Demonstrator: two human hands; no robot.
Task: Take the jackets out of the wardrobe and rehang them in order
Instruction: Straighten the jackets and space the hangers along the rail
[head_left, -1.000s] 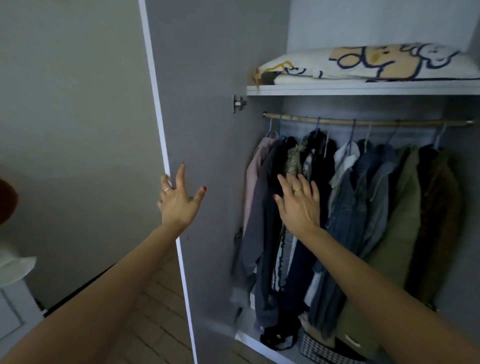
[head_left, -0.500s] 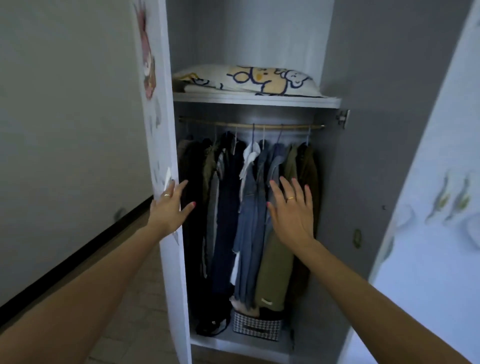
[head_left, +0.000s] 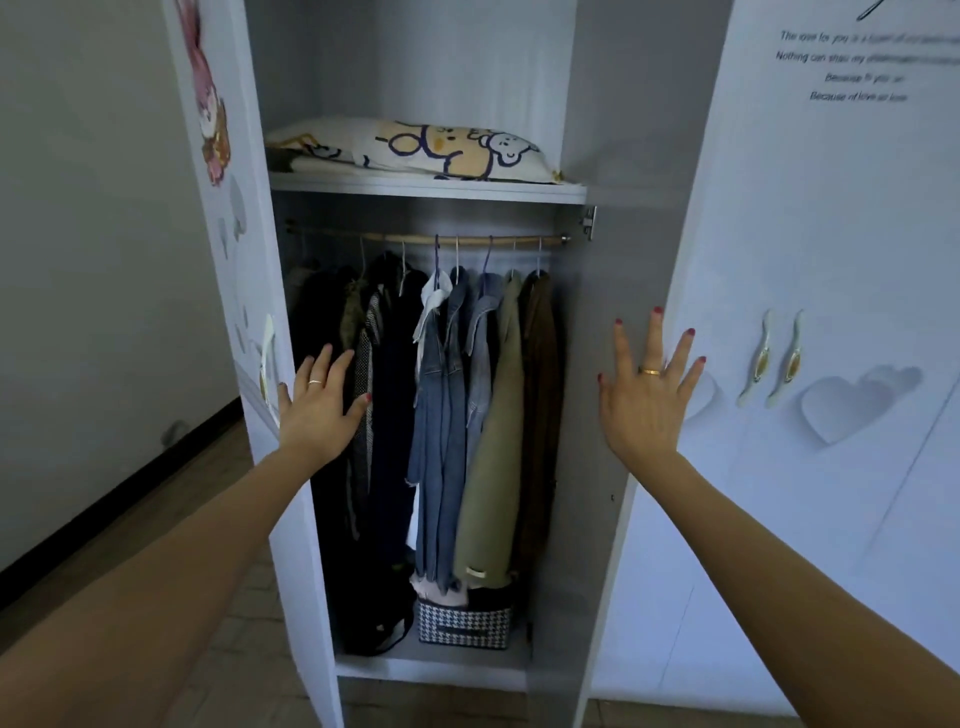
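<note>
Doors of white wardrobe (head_left: 644, 156) now swung wide; left hand (head_left: 317, 410) and right hand (head_left: 644, 400) spread flat, empty; hanging jackets (head_left: 457, 415) untouched.

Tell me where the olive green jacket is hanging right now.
In the head view, the olive green jacket hangs near the rail's right end, between a denim jacket and the brown coat.

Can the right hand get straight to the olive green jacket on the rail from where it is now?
Probably yes. The right hand is open and holds nothing, the doors stand wide, and the olive green jacket hangs near the rail's right end with nothing in front of it.
</note>
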